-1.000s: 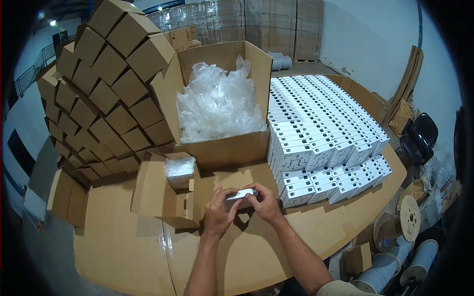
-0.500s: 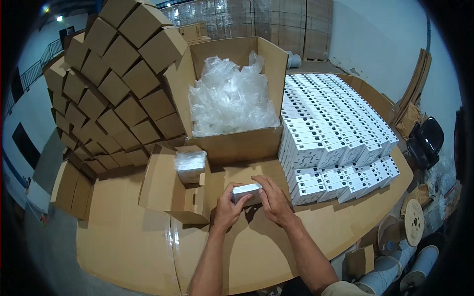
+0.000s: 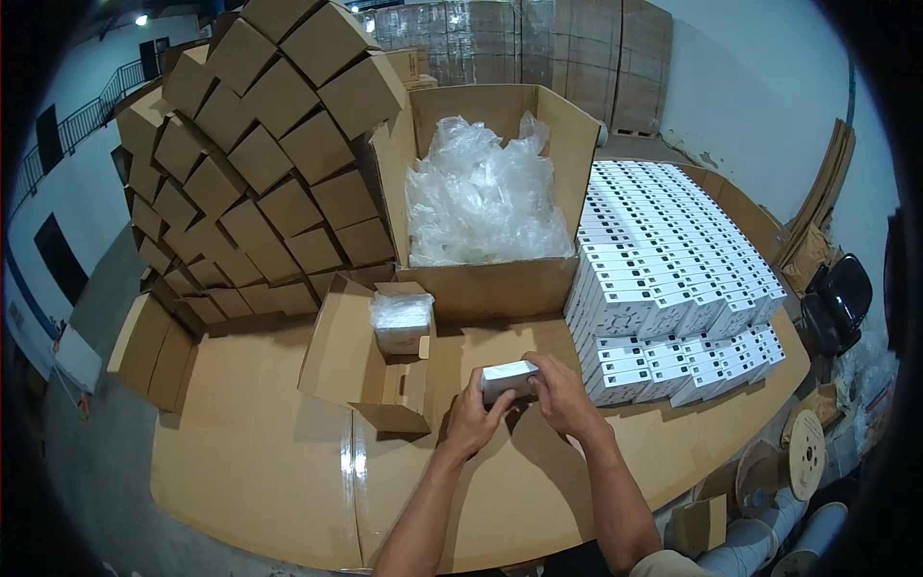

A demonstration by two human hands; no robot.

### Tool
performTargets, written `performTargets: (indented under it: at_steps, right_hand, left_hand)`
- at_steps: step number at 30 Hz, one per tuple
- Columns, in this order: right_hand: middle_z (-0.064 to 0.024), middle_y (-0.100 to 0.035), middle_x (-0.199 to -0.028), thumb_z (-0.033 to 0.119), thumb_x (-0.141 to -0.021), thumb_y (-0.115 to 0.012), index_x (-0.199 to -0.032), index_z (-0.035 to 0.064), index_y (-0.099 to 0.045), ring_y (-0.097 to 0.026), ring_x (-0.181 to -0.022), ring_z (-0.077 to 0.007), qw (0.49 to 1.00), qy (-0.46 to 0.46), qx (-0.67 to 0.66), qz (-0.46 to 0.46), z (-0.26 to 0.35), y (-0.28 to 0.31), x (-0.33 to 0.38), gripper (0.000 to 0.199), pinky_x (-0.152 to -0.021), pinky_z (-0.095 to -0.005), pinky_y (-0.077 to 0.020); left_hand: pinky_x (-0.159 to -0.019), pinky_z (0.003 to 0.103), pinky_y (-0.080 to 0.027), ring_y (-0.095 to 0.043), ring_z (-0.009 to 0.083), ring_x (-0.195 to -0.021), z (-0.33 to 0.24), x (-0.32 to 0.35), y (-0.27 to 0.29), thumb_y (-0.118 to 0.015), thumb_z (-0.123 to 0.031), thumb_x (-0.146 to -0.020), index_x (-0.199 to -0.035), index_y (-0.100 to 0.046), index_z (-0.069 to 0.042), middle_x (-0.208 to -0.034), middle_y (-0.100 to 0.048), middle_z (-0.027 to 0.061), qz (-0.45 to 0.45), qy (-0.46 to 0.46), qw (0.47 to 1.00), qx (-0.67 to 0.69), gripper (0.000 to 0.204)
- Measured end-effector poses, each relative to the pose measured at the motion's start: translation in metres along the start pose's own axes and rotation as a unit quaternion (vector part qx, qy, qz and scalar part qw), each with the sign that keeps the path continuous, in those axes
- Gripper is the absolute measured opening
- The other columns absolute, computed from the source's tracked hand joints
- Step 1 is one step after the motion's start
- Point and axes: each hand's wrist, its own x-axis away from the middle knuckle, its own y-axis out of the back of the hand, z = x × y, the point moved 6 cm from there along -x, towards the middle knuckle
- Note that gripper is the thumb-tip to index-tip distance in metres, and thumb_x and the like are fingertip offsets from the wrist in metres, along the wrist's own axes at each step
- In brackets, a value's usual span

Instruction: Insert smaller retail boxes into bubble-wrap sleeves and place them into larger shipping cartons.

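Note:
Both hands hold one small white box [image 3: 508, 381] above the cardboard-covered table. My left hand [image 3: 471, 421] is closed round its left end, thumb along the near side. At the right end, my right hand [image 3: 569, 402] grips it with bent fingers. To the left of my hands stands an open brown carton [image 3: 370, 385] with its flaps spread. Inside its far end sit white boxes in clear plastic wrap [image 3: 402, 322]; how many is hidden.
Behind my hands, a large open carton [image 3: 500, 286] is full of crumpled clear plastic bags [image 3: 486, 197]. Stacked white boxes [image 3: 673, 279] fill the table's right side. Brown cartons [image 3: 260, 183] are piled high at the left. Cable reels [image 3: 806, 442] stand at the lower right.
The whole view has shifted, so the scene sits further right in the picture. My right fingers, stretched over the box's far side before, are now bent in at its right end.

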Motion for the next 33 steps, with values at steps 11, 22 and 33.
performTargets:
  at_steps: [11,22,33]
  right_hand:
    - [-0.0164,-0.066,-0.104,-0.002,-0.096,-0.059,-0.126,-0.0040,-0.054,-0.070,-0.085,-0.0205,0.975,0.069,-0.126,-0.168,0.020,0.000,-0.055,0.031,-0.072,-0.0308,-0.0571]
    - [-0.0165,-0.066,-0.091,0.001,-0.093,-0.062,-0.116,-0.0018,-0.058,-0.067,-0.078,-0.0221,0.953,0.096,-0.278,-0.072,0.053,-0.060,-0.130,0.024,-0.071,-0.0346,-0.0534]
    - [-0.0220,-0.063,-0.107,-0.001,-0.089,-0.061,-0.121,0.0021,-0.057,-0.060,-0.103,-0.0432,0.970,0.243,-0.032,0.009,0.085,-0.071,-0.134,0.032,-0.088,-0.0494,-0.0501]
  left_hand:
    - [-0.118,0.052,-0.026,-0.029,0.0439,-0.144,-0.025,0.098,-0.012,-0.065,-0.036,-0.092,-0.149,-0.031,0.008,-0.154,-0.032,0.0284,-0.019,-0.120,0.922,-0.369,0.079]
    - [-0.119,0.056,-0.023,-0.030,0.0443,-0.145,-0.034,0.171,-0.006,-0.059,-0.040,-0.093,-0.151,-0.034,0.002,-0.157,-0.034,0.0221,-0.020,-0.026,0.915,-0.403,0.076]
    - [-0.117,0.055,-0.025,-0.033,0.0445,-0.143,-0.039,0.170,-0.004,-0.060,-0.038,-0.092,-0.149,-0.037,0.003,-0.155,-0.036,0.0227,-0.024,-0.040,0.912,-0.407,0.074]
